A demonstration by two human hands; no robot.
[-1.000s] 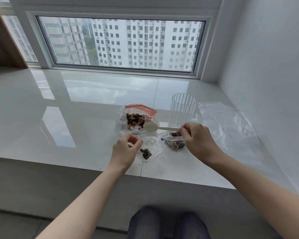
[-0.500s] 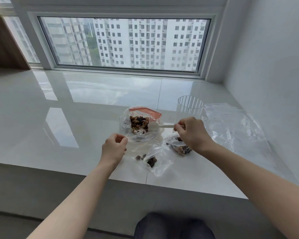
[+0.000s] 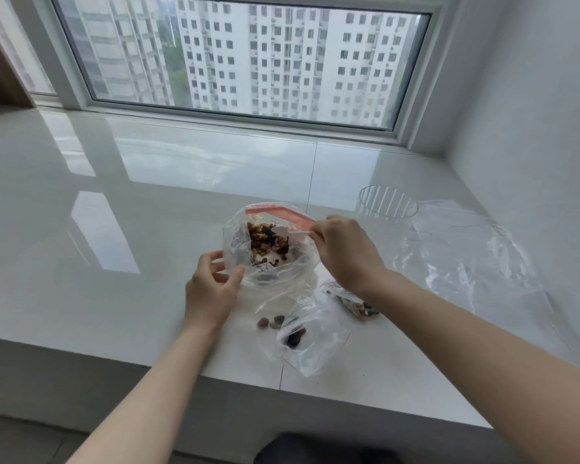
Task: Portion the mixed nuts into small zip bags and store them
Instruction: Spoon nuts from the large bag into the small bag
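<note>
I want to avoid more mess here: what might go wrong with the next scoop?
1. A few loose nuts already lie on the counter beside the small zip bag, whose mouth has slumped; another spoonful may miss it.
2. The left hand holds only the near rim of the big nut bag, so it may tip as the right hand digs with the spoon.
</note>
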